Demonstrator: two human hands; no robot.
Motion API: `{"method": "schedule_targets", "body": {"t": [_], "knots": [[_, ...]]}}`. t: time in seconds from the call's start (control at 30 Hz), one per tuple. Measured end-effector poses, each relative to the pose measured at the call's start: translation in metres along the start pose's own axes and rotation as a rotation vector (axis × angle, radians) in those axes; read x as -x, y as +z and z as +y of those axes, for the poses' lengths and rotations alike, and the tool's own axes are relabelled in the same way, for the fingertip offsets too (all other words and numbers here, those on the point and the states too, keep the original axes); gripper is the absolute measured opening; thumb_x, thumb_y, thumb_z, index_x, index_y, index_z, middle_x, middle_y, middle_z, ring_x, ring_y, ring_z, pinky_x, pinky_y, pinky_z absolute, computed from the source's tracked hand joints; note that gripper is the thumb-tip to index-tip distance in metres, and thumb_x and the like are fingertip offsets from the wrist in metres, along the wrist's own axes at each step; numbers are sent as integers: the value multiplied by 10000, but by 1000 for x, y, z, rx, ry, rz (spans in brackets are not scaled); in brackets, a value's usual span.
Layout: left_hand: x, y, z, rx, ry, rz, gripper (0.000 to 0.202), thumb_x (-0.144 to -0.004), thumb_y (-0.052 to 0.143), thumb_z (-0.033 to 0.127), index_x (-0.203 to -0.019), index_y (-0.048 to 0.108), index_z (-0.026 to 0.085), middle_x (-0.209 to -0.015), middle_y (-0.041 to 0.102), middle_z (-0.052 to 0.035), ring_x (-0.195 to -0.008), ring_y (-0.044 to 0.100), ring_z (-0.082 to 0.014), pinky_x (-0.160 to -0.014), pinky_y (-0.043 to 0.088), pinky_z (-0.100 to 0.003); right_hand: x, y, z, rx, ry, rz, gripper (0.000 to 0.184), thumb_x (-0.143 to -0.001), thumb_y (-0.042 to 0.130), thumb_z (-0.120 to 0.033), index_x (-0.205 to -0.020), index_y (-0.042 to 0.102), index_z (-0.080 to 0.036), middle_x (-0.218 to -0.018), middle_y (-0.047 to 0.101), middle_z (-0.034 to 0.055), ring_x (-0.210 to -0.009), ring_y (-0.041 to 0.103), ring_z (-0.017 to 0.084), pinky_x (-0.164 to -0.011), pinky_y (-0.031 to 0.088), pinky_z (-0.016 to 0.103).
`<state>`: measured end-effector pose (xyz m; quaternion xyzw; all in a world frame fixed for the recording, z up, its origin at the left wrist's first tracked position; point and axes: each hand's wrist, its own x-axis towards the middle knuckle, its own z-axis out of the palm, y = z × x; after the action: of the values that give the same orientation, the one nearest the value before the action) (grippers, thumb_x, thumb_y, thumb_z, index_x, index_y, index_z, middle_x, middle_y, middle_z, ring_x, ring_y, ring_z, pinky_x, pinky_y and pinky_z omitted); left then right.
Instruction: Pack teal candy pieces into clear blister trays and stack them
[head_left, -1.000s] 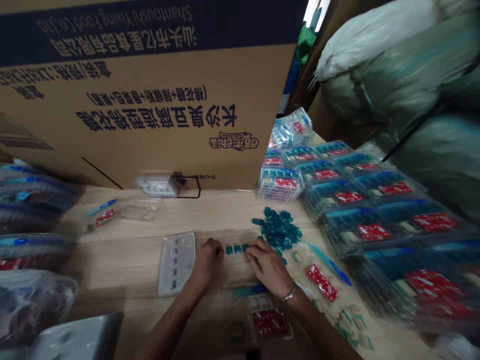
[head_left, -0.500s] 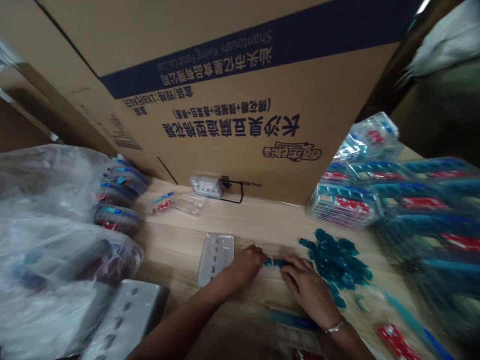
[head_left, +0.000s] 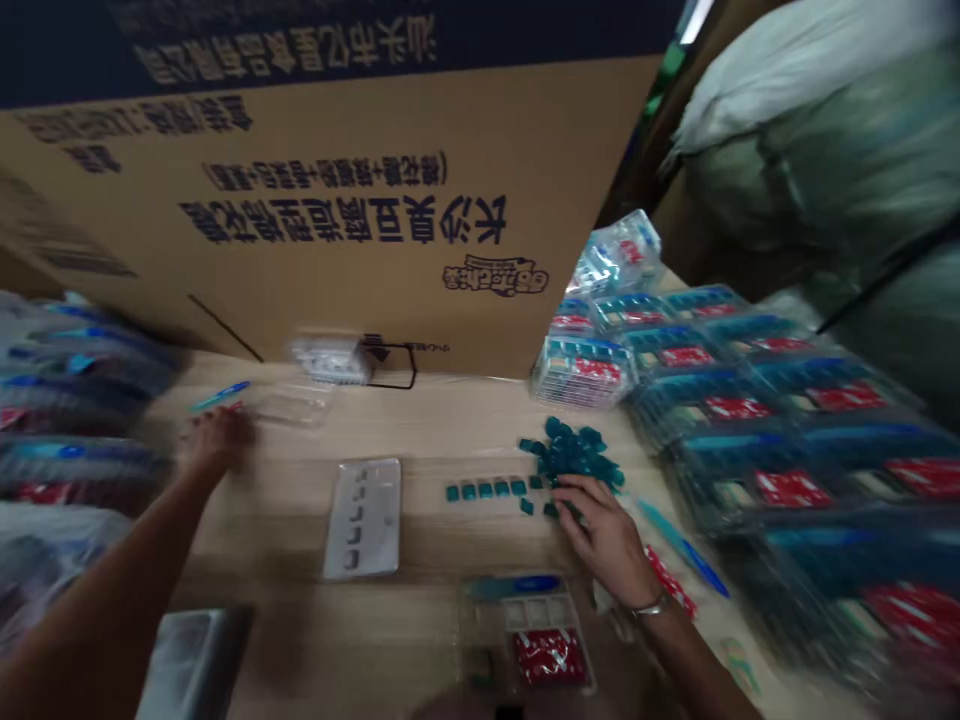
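Teal pieces [head_left: 574, 455] lay toward the right edge of the table [head_left: 435, 425], probably light, slick, best pinched by opposite sides; whether the right hand [head_left: 611, 545] or blurred left hand [head_left: 216, 440] gripped anything was unclear.

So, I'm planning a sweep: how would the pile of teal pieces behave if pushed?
The pile of teal pieces would probably spread, being loosely heaped. Each looks blocky, so should slide more than roll, and small, so probably light.
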<state>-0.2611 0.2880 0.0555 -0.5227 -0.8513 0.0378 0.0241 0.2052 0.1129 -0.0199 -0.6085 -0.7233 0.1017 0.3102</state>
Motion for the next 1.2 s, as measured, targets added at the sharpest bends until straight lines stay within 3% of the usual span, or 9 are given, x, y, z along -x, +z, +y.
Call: {"method": "schedule_targets", "body": {"t": [0.07, 0.17, 0.33, 0.5, 0.67, 0.83, 1.0, 1.1, 1.2], "knots": [[-12, 18, -17, -157, 20, 28, 320, -904, 365, 289, -972, 498, 6, -903, 579, -67, -1004, 540, -305, -748, 430, -321, 6, -11, 5, 13, 50, -7, 201, -857, 442, -209, -904, 637, -200, -973, 623, 81, -918, 577, 212, -813, 472, 351], [-21, 35, -29, -290, 137, 93, 332, -928, 236, 243, -996, 497, 48, -878, 576, -56, -992, 542, -272, -699, 435, -281, 12, -18, 1, 5, 95, -114, 216, -865, 423, -170, -925, 627, -208, -884, 627, 48, -811, 589, 169, -733, 471, 288], [-10, 19, -11, -324, 409, 279, 290, -872, 276, 113, -1011, 528, 71, -841, 600, -89, -826, 566, -241, -618, 454, -285, 2, 2, -23, 177, -58, -353, 178, -861, 474, -130, -803, 629, -197, -833, 606, 40, -833, 560, 172, -738, 440, 271], [49, 1, 50, -298, 723, 258, 331, -870, 307, 117, -1109, 522, 36, -937, 596, -153, -853, 562, -259, -710, 464, -351, -8, 22, -23, 386, -113, -411, 163, -849, 500, -111, -759, 623, -169, -885, 598, 83, -850, 550, 190, -739, 435, 289], [128, 21, 138, -153, 1068, 100, 400, -781, 394, -1, -1132, 536, 130, -1074, 577, -146, -936, 551, -240, -798, 454, -370, 2, 18, -14, 368, -152, -364, 162, -853, 506, -136, -731, 606, -175, -855, 580, 62, -807, 543, 170, -718, 436, 275], [160, 35, 197, -81, 1156, -2, 383, -768, 401, -29, -1085, 558, 119, -1088, 579, -148, -1018, 532, -246, -819, 457, -379, 15, 11, -6, 274, -203, -267, 204, -874, 471, -143, -707, 582, -182, -821, 558, 48, -769, 523, 152, -676, 420, 260], [182, 32, 183, 110, 1109, 2, 244, -811, 500, 160, -1036, 590, 137, -1100, 575, -137, -1044, 518, -271, -867, 443, -412, 16, 13, 0, 177, -232, -212, 239, -904, 422, -195, -726, 581, -187, -810, 553, 46, -749, 514, 150, -664, 422, 262], [210, 39, 167, 239, 1179, -119, 384, -716, 643, 313, -1075, 582, 191, -1223, 526, -120, -1139, 460, -309, -951, 385, -471, 13, 18, 0, 80, -193, -216, 230, -905, 407, -205, -766, 590, -187, -860, 561, 54, -776, 533, 147, -701, 437, 260], [226, 52, 163, 255, 1105, -191, 423, -660, 673, 284, -1064, 587, 192, -1333, 445, -128, -1247, 351, -359, -1008, 296, -540, 8, 18, -2, 57, -89, -279, 193, -893, 424, -198, -825, 605, -197, -872, 571, 46, -787, 556, 148, -725, 437, 261]]}}
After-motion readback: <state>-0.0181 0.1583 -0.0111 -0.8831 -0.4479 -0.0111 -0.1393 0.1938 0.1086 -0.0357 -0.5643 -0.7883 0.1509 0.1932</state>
